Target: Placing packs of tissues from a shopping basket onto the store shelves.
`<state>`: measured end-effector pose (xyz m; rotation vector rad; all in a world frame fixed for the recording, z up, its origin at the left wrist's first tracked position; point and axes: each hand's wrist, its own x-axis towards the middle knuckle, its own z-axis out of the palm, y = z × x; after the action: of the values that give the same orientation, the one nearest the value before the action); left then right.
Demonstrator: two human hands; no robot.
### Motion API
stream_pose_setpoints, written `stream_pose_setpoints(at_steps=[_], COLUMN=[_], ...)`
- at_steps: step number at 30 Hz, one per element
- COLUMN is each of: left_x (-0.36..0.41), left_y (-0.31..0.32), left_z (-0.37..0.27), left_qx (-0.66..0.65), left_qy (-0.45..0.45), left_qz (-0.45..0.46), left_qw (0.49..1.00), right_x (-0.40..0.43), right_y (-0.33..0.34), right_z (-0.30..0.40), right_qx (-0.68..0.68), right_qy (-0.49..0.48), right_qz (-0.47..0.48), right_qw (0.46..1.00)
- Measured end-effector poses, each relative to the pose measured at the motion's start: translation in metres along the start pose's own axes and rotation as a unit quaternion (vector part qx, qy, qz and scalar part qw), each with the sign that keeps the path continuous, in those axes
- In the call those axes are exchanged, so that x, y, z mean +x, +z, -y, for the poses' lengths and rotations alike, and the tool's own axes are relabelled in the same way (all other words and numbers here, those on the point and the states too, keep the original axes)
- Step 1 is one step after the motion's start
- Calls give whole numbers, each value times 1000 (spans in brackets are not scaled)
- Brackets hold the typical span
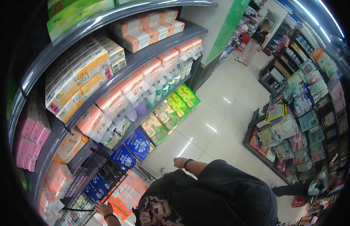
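My left hand (103, 209), with a dark band at the wrist, grips the rear bar of a black wire shopping cart (94, 166) at the lower left. Dark blue packs (97, 186) show at the cart's mesh; whether they lie inside or behind it I cannot tell. My right hand (181, 163), also banded, hangs in front of my dark shirt, over the floor. No object shows in it, and its fingers are partly hidden. Nearest the cart on the bottom shelf level stand blue Vinda tissue packs (139, 144).
Shelves (163, 42) of tissue packs (87, 82) line the left side. A pale tiled aisle (217, 113) runs ahead. Merchandise racks (299, 132) border it on the right. One person (254, 42) stands far down the aisle; another (310, 186) is at lower right beside a red basket (298, 201).
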<state>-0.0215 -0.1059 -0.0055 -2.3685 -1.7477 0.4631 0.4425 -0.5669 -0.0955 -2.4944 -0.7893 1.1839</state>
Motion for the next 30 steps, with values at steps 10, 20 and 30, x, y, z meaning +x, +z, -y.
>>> stream_pose_setpoints(at_steps=[10,20,30], left_x=[26,38,34], left_y=[-20,7,-33], left_z=[29,1,32], left_qx=[40,13,-102], left_qy=[191,194,264], left_qz=[113,53,129], left_qw=[974,979,950], right_x=[-7,-54,-38], right_y=[32,82,70], right_z=[-12,-48,-29], right_qx=[54,73,72], right_qy=[37,144,82], right_qz=[-23,-37,-53], right_qw=[998,986,993])
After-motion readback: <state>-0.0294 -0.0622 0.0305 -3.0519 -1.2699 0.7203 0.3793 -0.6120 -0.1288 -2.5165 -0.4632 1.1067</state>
